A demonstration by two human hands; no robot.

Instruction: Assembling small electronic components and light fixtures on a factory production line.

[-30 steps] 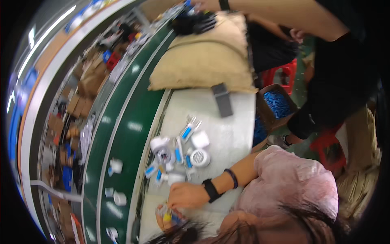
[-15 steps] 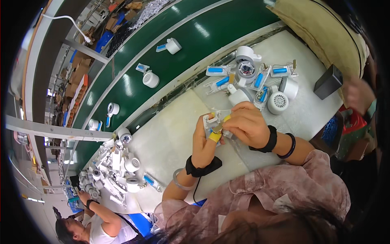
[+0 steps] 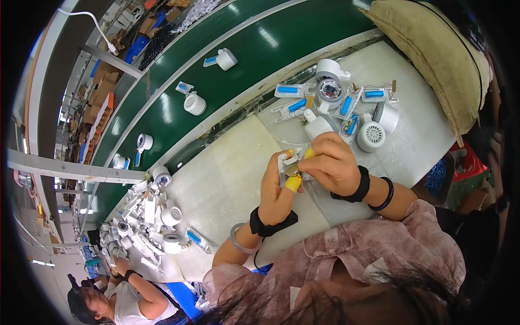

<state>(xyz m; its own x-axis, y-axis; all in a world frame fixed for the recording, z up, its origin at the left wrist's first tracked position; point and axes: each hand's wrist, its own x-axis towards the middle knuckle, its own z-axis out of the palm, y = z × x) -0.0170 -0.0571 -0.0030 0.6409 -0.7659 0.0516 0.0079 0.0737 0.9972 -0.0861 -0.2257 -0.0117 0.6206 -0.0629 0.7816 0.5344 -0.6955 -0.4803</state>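
Observation:
My left hand point(image 3: 275, 192) is closed around a small white plastic housing point(image 3: 283, 161), its thumb wrapped in yellow tape. Against this housing sits a small tan board point(image 3: 292, 169), partly covered by fingers. My right hand point(image 3: 333, 165), also with yellow on a fingertip, pinches at the board's edge from the right. Beyond my hands lies a group of similar pieces: white housings with blue cylindrical batteries point(image 3: 346, 105), and round white fan heads, one with a slotted grille point(image 3: 371, 136) and one with its inside exposed point(image 3: 330, 92).
A green conveyor belt point(image 3: 216, 89) beyond the table carries several fan units. White parts pile up point(image 3: 149, 227) at the left, near a co-worker point(image 3: 138, 298). One battery housing point(image 3: 198, 240) lies apart. A tan sack point(image 3: 433, 54) and a red stool point(image 3: 470, 162) stand at the right.
The black box at the table's right edge is gone, and another person's blurred hand there has drawn back. Units on the belt have shifted slightly left. My hands keep their hold, barely moved.

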